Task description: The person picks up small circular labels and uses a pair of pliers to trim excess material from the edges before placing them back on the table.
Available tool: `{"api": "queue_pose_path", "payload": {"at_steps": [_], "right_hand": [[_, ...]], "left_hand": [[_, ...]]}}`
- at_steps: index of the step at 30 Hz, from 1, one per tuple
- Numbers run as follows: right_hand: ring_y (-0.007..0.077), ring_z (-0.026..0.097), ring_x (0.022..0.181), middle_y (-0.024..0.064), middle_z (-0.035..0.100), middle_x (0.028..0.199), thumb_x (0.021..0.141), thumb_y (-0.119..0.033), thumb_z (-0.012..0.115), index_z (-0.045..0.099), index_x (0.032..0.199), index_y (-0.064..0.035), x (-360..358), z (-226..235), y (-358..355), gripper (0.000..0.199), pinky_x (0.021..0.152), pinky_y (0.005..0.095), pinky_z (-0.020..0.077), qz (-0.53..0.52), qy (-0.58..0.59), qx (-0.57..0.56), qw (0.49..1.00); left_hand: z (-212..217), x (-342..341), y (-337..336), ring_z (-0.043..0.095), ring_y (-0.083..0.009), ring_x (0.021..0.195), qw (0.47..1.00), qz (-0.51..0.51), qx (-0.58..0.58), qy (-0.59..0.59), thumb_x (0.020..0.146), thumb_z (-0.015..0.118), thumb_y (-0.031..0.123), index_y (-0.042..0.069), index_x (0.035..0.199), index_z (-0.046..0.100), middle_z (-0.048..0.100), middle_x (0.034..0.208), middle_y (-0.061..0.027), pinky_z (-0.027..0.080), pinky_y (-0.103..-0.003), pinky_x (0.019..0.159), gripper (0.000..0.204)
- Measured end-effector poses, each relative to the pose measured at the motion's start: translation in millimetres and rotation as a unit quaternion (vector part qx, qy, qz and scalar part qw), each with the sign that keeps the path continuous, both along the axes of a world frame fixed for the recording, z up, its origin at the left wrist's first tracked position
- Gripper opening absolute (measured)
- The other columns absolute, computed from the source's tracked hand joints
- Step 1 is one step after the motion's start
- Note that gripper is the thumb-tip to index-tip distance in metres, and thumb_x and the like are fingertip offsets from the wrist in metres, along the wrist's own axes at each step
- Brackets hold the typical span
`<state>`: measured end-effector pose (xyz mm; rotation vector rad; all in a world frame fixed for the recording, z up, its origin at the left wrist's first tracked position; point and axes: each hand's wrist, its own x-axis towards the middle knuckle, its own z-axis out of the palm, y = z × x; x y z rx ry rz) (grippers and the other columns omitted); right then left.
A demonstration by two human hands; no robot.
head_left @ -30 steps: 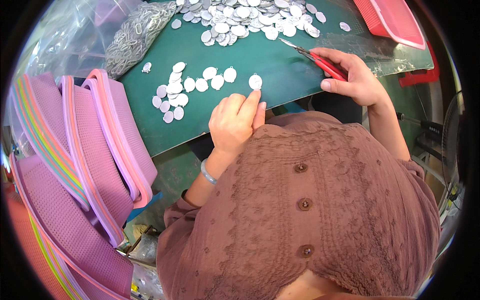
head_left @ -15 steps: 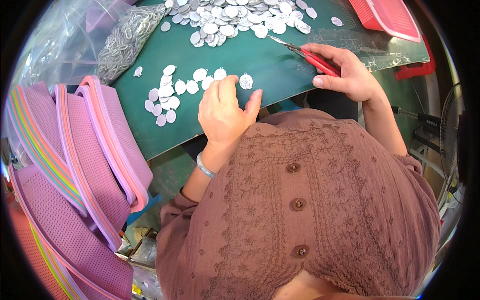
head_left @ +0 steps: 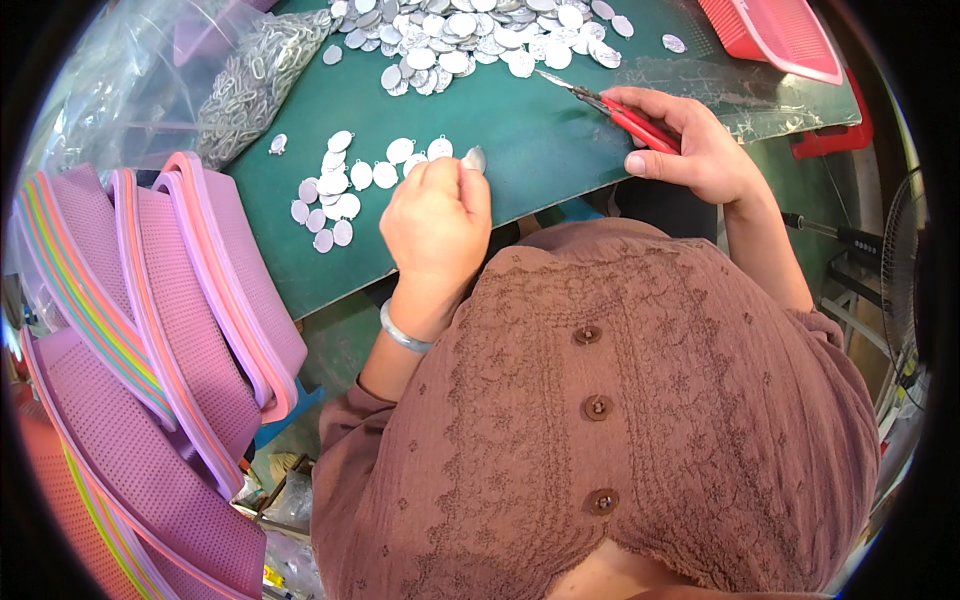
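Pinched between the thumb and fingers of my left hand (head_left: 437, 212) is a silver oval medal (head_left: 476, 158), tilted up from the green table. My right hand (head_left: 700, 145) is closed round the red handles of a pair of pliers (head_left: 640, 127), whose thin metal jaws point up and left over the table. Left of my left hand lie several loose medals (head_left: 333, 182), each with a small loop, some in a rough row. A large heap of like medals (head_left: 470, 35) covers the far middle of the table.
A clear bag of metal links (head_left: 255, 85) lies at the table's far left. Stacked purple and pink plastic baskets (head_left: 235, 270) crowd the left side. At the far right sit a pink basket (head_left: 775, 35) and a clear sheet (head_left: 715, 90). A fan (head_left: 903, 280) stands at right.
My left hand has closed its thumb and fingers on the lone medal beside it and tilted it up, the hand turning slightly left. My right hand and the pliers stay still.
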<state>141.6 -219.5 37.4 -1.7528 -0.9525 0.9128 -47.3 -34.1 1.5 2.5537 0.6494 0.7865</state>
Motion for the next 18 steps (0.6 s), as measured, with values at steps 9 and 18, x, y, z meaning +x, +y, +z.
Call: {"api": "queue_pose_path", "payload": {"at_steps": [9,18], "right_hand": [[0.0117,0.05,0.095,0.0056,0.054,0.108,0.072,-0.024,0.07,0.044,0.128,0.0047,0.4,7.7,0.9,0.068,0.088,0.0248,0.0388,0.008,0.028,-0.051,0.998],[0.012,0.05,0.097,0.0061,0.055,0.109,0.072,-0.024,0.071,0.044,0.128,0.0053,-0.5,8.1,0.7,0.069,0.089,0.0251,0.038,0.004,0.031,-0.053,0.998]], "left_hand": [[10.4,-27.7,27.3,0.051,-0.0217,0.055,0.997,0.074,-0.029,-0.016,0.081,0.062,0.01,0.003,0.072,0.058,0.053,0.065,-0.0084,0.041,-0.034,0.051,0.013],[8.5,-12.1,26.6,0.053,-0.0246,0.077,0.998,-0.017,0.061,0.007,0.068,0.074,0.013,0.005,0.086,0.066,0.056,0.084,-0.0078,0.043,-0.035,0.068,0.021]]}}
